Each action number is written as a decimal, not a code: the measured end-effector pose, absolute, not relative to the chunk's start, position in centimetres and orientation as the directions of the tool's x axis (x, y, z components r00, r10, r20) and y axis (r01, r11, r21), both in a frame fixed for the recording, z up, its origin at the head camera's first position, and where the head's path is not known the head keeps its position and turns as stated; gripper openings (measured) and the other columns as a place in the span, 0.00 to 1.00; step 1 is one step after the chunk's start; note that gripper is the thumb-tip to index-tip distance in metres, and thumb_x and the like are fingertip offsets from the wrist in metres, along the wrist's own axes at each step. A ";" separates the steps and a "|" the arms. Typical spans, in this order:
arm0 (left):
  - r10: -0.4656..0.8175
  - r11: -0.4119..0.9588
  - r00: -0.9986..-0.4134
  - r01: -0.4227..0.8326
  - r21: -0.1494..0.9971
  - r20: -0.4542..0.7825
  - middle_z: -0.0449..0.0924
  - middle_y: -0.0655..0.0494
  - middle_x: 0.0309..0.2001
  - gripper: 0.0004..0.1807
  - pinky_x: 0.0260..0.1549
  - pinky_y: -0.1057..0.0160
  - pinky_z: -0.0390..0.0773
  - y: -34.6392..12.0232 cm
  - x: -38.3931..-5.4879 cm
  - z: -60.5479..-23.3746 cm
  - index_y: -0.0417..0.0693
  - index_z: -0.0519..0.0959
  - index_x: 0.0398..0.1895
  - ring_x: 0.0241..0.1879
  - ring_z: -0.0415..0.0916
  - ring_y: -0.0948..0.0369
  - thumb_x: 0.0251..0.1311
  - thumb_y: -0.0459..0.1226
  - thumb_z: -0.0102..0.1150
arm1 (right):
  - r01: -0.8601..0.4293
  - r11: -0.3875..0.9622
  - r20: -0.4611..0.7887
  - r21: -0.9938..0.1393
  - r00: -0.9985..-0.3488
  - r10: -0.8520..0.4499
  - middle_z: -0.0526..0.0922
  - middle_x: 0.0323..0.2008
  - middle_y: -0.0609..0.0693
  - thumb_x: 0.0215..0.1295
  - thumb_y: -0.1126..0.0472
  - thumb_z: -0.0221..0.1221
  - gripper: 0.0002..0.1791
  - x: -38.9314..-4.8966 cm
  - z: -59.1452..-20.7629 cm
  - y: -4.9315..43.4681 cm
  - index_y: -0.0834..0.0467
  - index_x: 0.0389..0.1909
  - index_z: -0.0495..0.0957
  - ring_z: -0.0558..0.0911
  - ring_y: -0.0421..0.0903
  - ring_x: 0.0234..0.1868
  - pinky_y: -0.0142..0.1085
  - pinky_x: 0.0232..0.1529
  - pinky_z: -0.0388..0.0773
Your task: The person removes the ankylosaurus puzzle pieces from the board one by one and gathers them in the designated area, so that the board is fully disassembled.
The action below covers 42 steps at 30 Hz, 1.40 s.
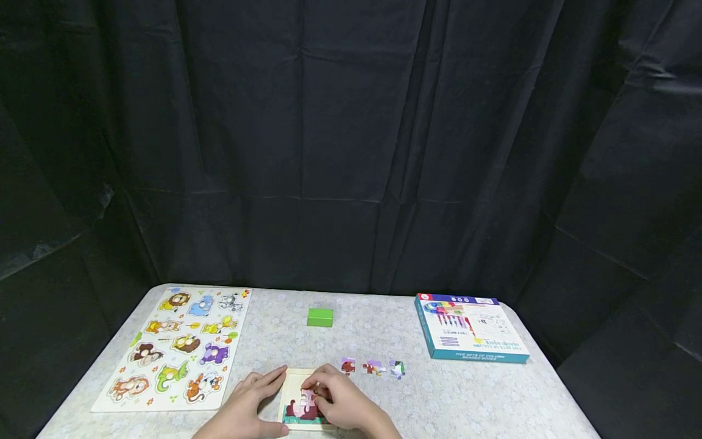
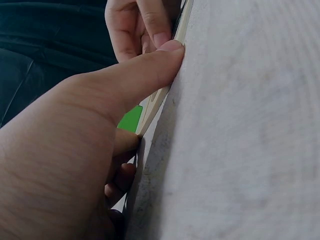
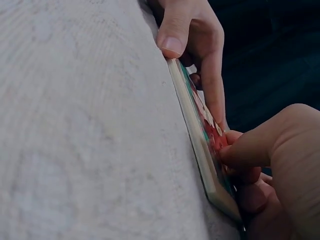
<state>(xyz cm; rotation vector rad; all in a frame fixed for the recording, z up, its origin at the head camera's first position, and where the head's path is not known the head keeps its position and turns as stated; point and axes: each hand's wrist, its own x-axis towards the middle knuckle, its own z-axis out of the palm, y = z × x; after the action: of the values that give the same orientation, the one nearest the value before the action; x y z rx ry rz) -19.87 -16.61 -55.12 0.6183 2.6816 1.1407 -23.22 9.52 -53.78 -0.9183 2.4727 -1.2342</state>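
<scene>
Shallow, straight-edged tray (image 1: 307, 427) with a pale wooden rim, low in the head view on the desk (image 1: 439, 390), over a mottled grey-white patterned surface. Left hand (image 1: 249, 402) at its left side: fingers stretched fairly straight, thumb at the near corner, forefinger at the far one. Right hand (image 1: 343, 399) over its right part, fingers curled and pinching a pink jigsaw piece (image 1: 309, 397); exact contact partly hidden by knuckles. Maroon and teal along the tray's near side; full picture not readable, right part covered. Loose jigsaw pieces (image 1: 374, 368), three in a row just beyond the right hand, knobbed outlines, prints too small to read. Off left, flat cream board (image 1: 159, 406) with rounded animal shapes. Beyond the tray, plain green rectangular block (image 1: 320, 317). Off right, flat teal-sided box (image 1: 474, 332), small print illegible. Creased black cloth (image 1: 351, 152) behind. Tray nearly edge-on in both wrist views; forearms and near desk edge cut off in the head view.
</scene>
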 end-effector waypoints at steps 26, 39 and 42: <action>0.441 0.616 -0.897 0.294 0.731 -0.011 0.65 0.55 0.81 0.56 0.47 0.64 0.68 -16.7 -20.0 -55.1 0.45 0.69 0.79 0.48 0.63 0.69 0.48 0.60 0.80 | -0.608 0.498 0.141 -0.619 -0.709 -0.691 0.82 0.50 0.41 0.69 0.64 0.69 0.18 -23.2 -52.9 9.9 0.56 0.59 0.86 0.71 0.29 0.36 0.25 0.37 0.73; 0.438 0.613 -0.899 0.306 0.728 0.010 0.65 0.54 0.80 0.56 0.48 0.64 0.68 -16.7 -20.0 -55.2 0.44 0.70 0.79 0.49 0.63 0.70 0.49 0.59 0.80 | -0.570 0.490 0.133 -0.659 -0.730 -0.670 0.80 0.43 0.38 0.69 0.64 0.69 0.17 -23.3 -53.1 10.1 0.56 0.58 0.83 0.71 0.29 0.35 0.25 0.38 0.73; 0.438 0.612 -0.899 0.309 0.728 0.014 0.65 0.54 0.80 0.56 0.48 0.64 0.68 -16.6 -20.0 -55.2 0.43 0.70 0.78 0.49 0.63 0.71 0.48 0.59 0.80 | -0.560 0.477 0.137 -0.677 -0.733 -0.666 0.80 0.42 0.39 0.71 0.63 0.68 0.17 -23.3 -53.2 10.3 0.57 0.58 0.82 0.72 0.29 0.36 0.26 0.39 0.74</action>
<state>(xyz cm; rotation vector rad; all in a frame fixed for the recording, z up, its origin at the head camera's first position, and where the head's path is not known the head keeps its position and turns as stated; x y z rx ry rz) -19.96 -16.64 -55.23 0.6239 2.6700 1.1577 -23.32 10.26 -53.24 -1.0754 2.5726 -1.0970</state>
